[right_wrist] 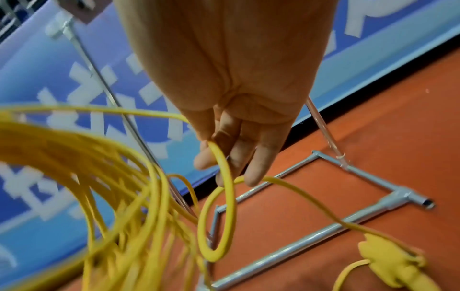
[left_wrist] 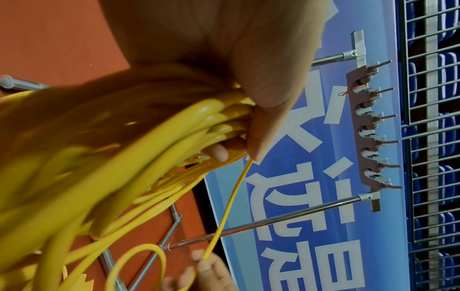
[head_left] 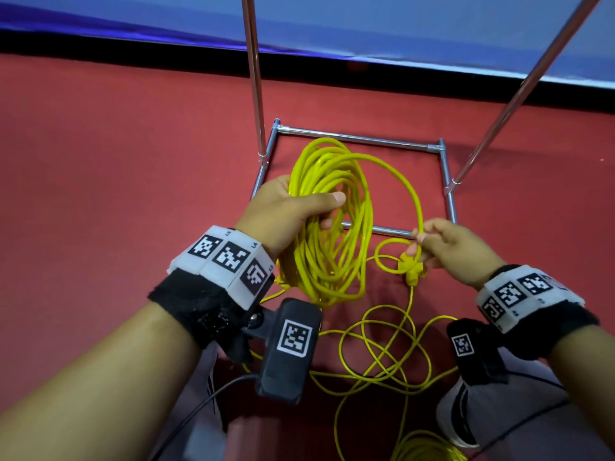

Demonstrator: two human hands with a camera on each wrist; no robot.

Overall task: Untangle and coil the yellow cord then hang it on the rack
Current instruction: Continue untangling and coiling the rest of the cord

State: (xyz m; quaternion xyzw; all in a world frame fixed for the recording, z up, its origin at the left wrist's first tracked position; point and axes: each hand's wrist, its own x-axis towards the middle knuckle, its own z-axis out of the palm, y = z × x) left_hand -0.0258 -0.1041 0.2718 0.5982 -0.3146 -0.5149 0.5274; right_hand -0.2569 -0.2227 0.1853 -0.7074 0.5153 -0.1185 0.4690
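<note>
We are gripping the coiled bundle of the yellow cord in our left hand, fingers and thumb curling round the loops above the rack base. Our right hand is pinching a single strand just beside the cord's knotted yellow tie. More loose cord is lying tangled on the red floor between our arms.

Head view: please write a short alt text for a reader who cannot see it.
The left hand grips a yellow cord coil above a metal rack base on red floor. The right hand pinches one strand; loose loops lie below.
</note>
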